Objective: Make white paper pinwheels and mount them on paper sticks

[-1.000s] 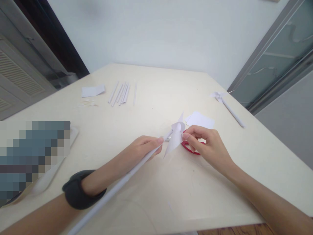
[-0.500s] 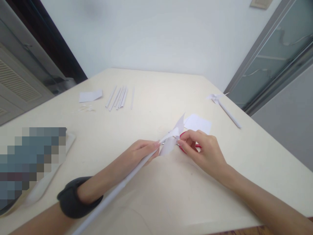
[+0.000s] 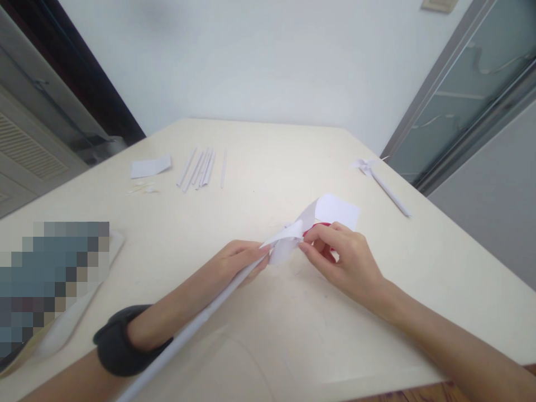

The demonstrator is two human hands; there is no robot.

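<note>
My left hand (image 3: 240, 259) is closed around a long rolled paper stick (image 3: 201, 318), which slants from the bottom edge up to the middle. At the stick's upper end sits a white paper pinwheel (image 3: 287, 240) with folded, curved blades. My right hand (image 3: 341, 251) pinches at the pinwheel's right side with thumb and index finger; the exact spot in the pinch is too small to make out. Partly hidden behind that hand lie red-handled scissors (image 3: 321, 225) on the table. White paper pieces (image 3: 339, 209) lie just beyond them.
On the white table (image 3: 272, 162), several rolled paper sticks (image 3: 203, 167) lie at the back left. Nearby are a folded paper (image 3: 151, 166) and small cotton swabs (image 3: 144, 188). Another pinwheel on a stick (image 3: 389, 190) rests at the right edge. A pixelated object (image 3: 54, 279) is at the left.
The pinwheel's blades have turned slightly, one now lying over the left fingertips. Both hands keep their hold, and the whole view has shifted a little.
</note>
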